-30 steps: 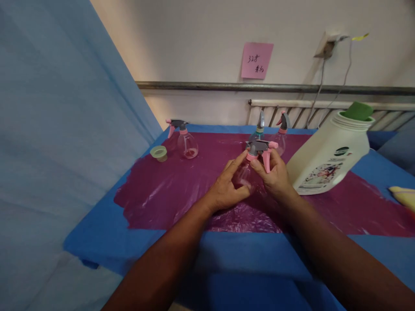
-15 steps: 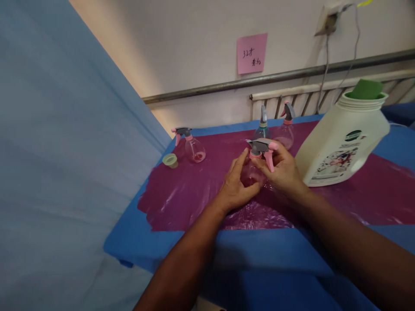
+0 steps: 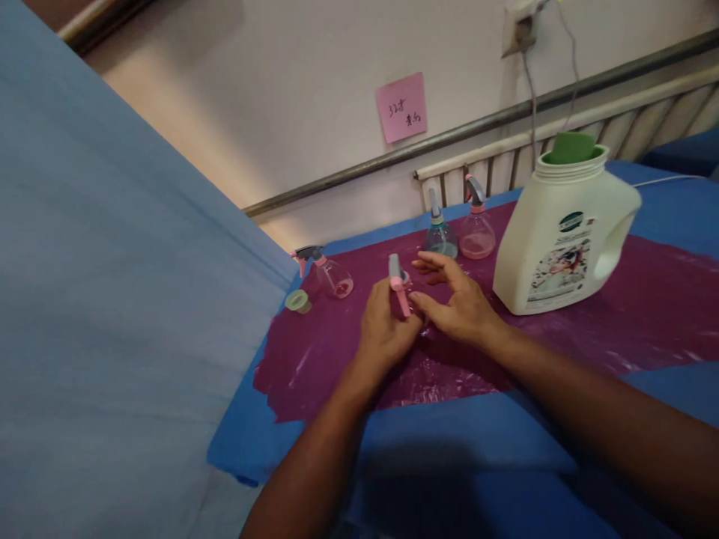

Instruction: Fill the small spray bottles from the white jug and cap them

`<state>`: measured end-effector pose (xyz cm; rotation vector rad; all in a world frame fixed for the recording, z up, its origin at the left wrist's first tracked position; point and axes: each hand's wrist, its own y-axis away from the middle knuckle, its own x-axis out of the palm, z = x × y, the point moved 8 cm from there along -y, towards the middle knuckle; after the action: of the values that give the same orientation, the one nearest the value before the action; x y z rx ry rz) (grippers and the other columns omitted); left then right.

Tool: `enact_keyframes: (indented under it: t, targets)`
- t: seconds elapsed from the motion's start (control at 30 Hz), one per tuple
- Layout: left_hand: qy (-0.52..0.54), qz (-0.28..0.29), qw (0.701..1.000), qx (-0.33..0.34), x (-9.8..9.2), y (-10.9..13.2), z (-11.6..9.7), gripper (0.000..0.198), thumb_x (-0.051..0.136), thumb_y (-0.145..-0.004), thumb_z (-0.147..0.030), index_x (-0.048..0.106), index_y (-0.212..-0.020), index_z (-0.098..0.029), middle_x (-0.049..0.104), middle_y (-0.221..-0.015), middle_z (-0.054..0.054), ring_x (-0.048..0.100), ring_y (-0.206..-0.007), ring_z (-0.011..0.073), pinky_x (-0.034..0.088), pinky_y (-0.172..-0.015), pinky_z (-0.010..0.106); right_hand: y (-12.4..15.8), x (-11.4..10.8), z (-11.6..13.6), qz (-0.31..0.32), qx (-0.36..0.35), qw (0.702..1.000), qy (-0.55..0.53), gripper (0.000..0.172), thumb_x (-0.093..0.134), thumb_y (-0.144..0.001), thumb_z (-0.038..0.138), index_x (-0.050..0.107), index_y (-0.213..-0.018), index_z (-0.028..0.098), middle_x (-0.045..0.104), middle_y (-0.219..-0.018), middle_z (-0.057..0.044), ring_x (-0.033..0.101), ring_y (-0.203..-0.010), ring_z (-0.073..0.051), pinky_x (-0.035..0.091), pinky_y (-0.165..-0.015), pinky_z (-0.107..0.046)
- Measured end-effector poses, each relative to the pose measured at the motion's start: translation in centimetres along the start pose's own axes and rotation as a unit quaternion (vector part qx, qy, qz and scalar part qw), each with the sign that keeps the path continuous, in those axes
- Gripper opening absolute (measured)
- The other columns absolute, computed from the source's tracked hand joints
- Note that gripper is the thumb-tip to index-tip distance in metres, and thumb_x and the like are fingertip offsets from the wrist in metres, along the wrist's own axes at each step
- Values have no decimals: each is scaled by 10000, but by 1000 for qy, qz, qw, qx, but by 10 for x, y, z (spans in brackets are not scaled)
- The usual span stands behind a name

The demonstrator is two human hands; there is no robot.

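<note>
A small clear spray bottle with a grey and pink trigger head point(image 3: 396, 283) stands on the purple plastic sheet point(image 3: 337, 337). My left hand point(image 3: 383, 329) is wrapped round the bottle's body from the left. Just right of the pink trigger, my right hand point(image 3: 454, 299) hovers with its fingers spread, their tips close to it.
A large white detergent jug point(image 3: 562, 232) with a green cap resting in its mouth stands to the right. Two spray bottles point(image 3: 457, 232) stand behind, another spray bottle point(image 3: 331, 273) and a pale green cap point(image 3: 297, 301) at the left. A blue cloth wall rises on the left.
The trigger head has turned to point towards me. My right hand has let go of it and opened. The view has swung left and tilted.
</note>
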<state>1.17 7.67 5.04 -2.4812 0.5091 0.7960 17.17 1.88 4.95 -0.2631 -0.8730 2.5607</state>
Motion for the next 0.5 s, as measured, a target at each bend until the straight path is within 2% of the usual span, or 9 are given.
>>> enact_keyframes:
  t: [0.07,0.13,0.23,0.37,0.5]
  targets:
    - [-10,-63,998,-20,-24,-16,14,569,857,-917,-359,641,-1437,-282,734,-1367,111,730,-1219,327,569,-1121,524,1,1,8,0,-34,999,39,627,801,-969,278,590,-1560,273,758,-1445,-137,745,-1286,-293,606,-1126,-549]
    - [-11,-95,994,-45,-44,-39,32,529,852,-901,-352,651,-1378,-243,771,-1264,99,751,-1144,309,577,-1097,502,3,5,16,13,-73,995,64,593,753,-1004,260,573,-1569,260,759,-1435,-148,744,-1276,-297,608,-1126,-560]
    - [-62,-136,988,-48,-67,-78,53,535,850,-862,-308,643,-1347,-219,766,-1303,113,733,-1225,325,554,-1148,498,7,14,25,49,-127,986,93,549,708,-1033,254,568,-1564,246,767,-1405,-153,741,-1264,-311,619,-1109,-571]
    - [-78,-137,986,-52,-71,-115,74,548,837,-840,-257,646,-1351,-200,743,-1394,146,712,-1305,347,527,-1205,511,10,23,24,86,-153,978,110,509,670,-1047,224,576,-1547,234,785,-1345,-140,739,-1234,-314,626,-1083,-564]
    - [-78,-124,987,-59,-59,-124,86,557,833,-830,-243,656,-1354,-181,754,-1373,156,708,-1314,353,513,-1227,537,11,27,24,106,-166,973,121,503,651,-1061,211,577,-1558,217,787,-1353,-144,733,-1215,-304,626,-1074,-544]
